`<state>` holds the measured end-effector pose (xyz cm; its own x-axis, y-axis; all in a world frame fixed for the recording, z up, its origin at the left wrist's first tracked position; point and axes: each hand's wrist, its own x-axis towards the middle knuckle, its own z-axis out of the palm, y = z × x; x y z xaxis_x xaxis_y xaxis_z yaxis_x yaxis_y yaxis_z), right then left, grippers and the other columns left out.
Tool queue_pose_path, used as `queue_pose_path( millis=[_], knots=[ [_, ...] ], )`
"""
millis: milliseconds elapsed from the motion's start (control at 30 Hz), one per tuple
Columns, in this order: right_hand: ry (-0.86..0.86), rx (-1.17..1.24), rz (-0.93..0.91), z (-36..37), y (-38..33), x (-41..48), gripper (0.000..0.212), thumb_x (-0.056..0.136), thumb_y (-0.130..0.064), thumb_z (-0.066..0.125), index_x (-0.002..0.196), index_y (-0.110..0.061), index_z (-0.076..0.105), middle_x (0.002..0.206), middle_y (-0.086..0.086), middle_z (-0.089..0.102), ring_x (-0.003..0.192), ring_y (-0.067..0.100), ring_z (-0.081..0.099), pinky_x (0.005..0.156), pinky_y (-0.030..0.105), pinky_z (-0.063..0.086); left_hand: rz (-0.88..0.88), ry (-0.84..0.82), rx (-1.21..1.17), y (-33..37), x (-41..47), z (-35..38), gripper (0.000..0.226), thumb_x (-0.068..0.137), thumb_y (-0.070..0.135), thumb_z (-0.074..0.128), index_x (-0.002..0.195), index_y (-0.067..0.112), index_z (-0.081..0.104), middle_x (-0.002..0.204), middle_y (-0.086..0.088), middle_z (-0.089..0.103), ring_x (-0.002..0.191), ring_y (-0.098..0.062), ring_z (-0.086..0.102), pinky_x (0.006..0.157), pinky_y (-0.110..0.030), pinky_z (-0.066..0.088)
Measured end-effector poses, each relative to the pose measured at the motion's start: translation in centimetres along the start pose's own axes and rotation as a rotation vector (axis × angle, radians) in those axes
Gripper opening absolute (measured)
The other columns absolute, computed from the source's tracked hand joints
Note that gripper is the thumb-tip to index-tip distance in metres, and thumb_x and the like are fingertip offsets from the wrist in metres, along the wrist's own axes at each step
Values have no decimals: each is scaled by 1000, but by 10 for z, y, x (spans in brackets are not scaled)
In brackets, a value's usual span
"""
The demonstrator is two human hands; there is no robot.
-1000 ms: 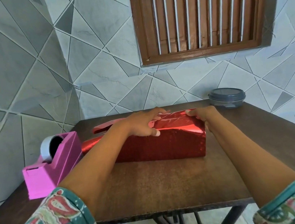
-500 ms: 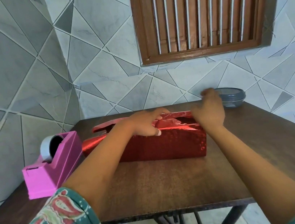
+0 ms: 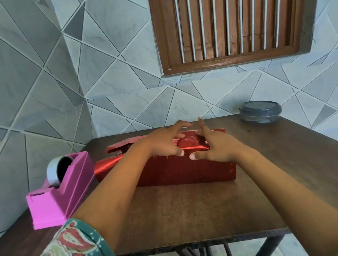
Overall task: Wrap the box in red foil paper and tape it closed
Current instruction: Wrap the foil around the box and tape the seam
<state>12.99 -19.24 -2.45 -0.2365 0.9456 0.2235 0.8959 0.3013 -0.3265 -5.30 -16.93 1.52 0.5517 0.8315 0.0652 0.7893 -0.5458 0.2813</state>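
Mid-frame, pressing red foil (image 3: 189, 144) onto box (image 3: 180, 170) top with left hand (image 3: 162, 142) and right hand (image 3: 215, 146), fingers spread, clasping nothing.

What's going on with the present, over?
Left hand and right hand open, pressing red foil onto the box. Foil's left end unfolded. Pink tape dispenser beside it, nothing blocking.

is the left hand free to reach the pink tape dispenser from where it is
Probably yes. The left hand only presses on the red foil, and the tape dispenser stands just left of it, nothing between. The right hand also presses the foil.
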Motion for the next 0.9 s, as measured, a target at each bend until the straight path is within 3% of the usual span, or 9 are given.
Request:
queue_pose_path(
  millis=[133, 333, 433, 500, 600, 633, 700, 767, 900],
  knots=[
    [66, -144, -61, 2, 3, -4, 82, 83, -61, 55, 149, -21, 26, 151, 0, 35, 137, 22, 35, 105, 32, 31, 6, 3, -26, -2, 1, -1, 85, 78, 20, 71, 142, 39, 18, 141, 4, 49, 123, -21, 50, 100, -37, 38],
    [85, -199, -58, 0, 3, -4, 79, 82, -65, 52, 147, -25, 31, 151, -3, 35, 139, 24, 30, 108, 34, 29, 6, -5, -98, -5, 3, -1, 81, 78, 22, 70, 141, 41, 22, 139, 3, 50, 119, -19, 52, 100, -35, 39],
    [92, -215, -71, 0, 2, -6, 78, 83, -65, 51, 147, -24, 31, 152, -4, 33, 139, 24, 29, 108, 33, 28, -18, 31, -301, -7, 4, -6, 62, 83, 27, 66, 134, 42, 33, 133, -1, 53, 114, -17, 53, 93, -33, 42],
    [95, -219, -79, -1, 1, -7, 77, 83, -64, 51, 146, -24, 32, 152, -4, 33, 139, 24, 30, 108, 33, 28, -33, 206, -459, -11, 4, -9, 41, 86, 29, 64, 123, 38, 48, 127, -1, 51, 113, -14, 51, 88, -31, 43],
    [93, -212, -73, -3, 2, -9, 77, 83, -64, 52, 146, -23, 32, 151, -4, 35, 138, 22, 31, 107, 32, 30, -96, 593, -637, -11, 8, -7, 6, 87, 23, 63, 92, 26, 65, 111, 1, 60, 111, -13, 52, 94, -31, 40],
    [92, -207, -72, -3, 3, -9, 77, 83, -64, 52, 146, -23, 32, 151, -3, 35, 138, 21, 32, 106, 32, 30, -122, 652, -695, -11, 10, -7, 6, 88, 19, 62, 84, 23, 66, 104, 0, 64, 106, -14, 56, 93, -30, 42],
    [97, -194, -71, -3, 4, -9, 78, 82, -64, 54, 145, -23, 34, 150, -3, 37, 137, 21, 34, 105, 31, 31, -169, 615, -802, -10, 13, -8, 12, 89, 12, 61, 79, 16, 65, 90, -1, 66, 90, -15, 59, 83, -27, 47],
    [97, -187, -67, -2, 4, -8, 79, 81, -65, 55, 145, -23, 34, 150, -3, 37, 136, 21, 35, 104, 31, 31, -168, 448, -862, -7, 14, -12, 15, 90, 7, 58, 78, 14, 62, 81, -3, 65, 75, -13, 59, 68, -20, 52],
    [95, -190, -81, 0, 4, -5, 79, 81, -64, 55, 145, -22, 34, 149, -3, 37, 135, 21, 35, 104, 31, 31, -189, 184, -733, -4, 24, -21, 10, 92, 10, 58, 83, 14, 62, 76, -2, 63, 59, -6, 57, 57, -14, 49]
  ],
)
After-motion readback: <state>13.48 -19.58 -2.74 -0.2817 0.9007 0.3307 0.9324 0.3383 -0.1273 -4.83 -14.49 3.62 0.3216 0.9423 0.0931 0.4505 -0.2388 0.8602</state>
